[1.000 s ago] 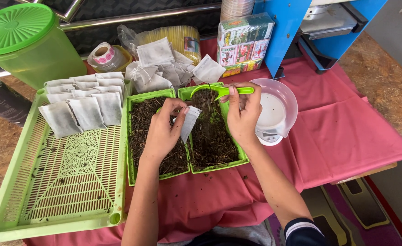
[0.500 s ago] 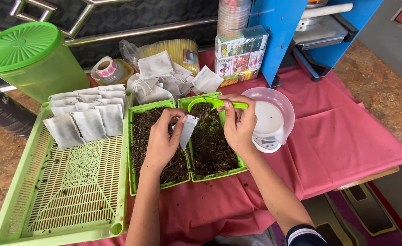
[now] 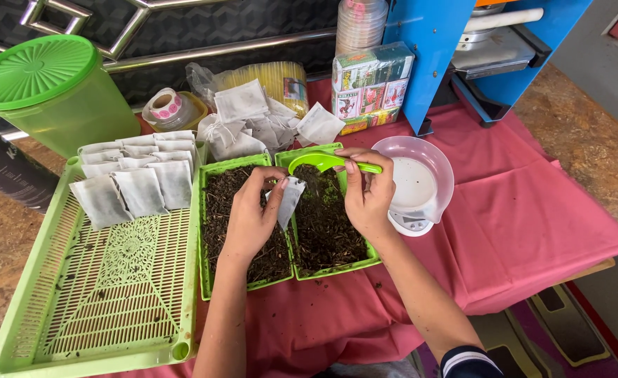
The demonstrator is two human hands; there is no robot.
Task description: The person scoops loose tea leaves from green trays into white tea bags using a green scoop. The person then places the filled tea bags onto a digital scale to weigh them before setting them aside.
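Note:
My left hand [image 3: 251,213] holds a small white paper pouch [image 3: 289,201] by its mouth over the seam between two small green trays of dark loose tea, the left tray [image 3: 206,231] and the right tray [image 3: 337,268]. My right hand [image 3: 367,196] grips a green plastic scoop [image 3: 316,162], its bowl tipped just above the pouch, over the right tray. Several filled white pouches [image 3: 135,183] lie in rows at the far end of a large green slotted tray [image 3: 106,294] to the left.
A clear bowl on a small white scale [image 3: 416,189] stands right of the trays. Behind are a pile of empty pouches [image 3: 253,122], a tape roll [image 3: 165,105], a printed box [image 3: 370,84], a green lidded bin [image 3: 50,91] and a blue machine [image 3: 456,49]. Pink cloth [image 3: 533,224] covers the table.
The scoop has come up out of the right tray and now sits tipped over the pouch. My left hand has kept the pouch in about the same place.

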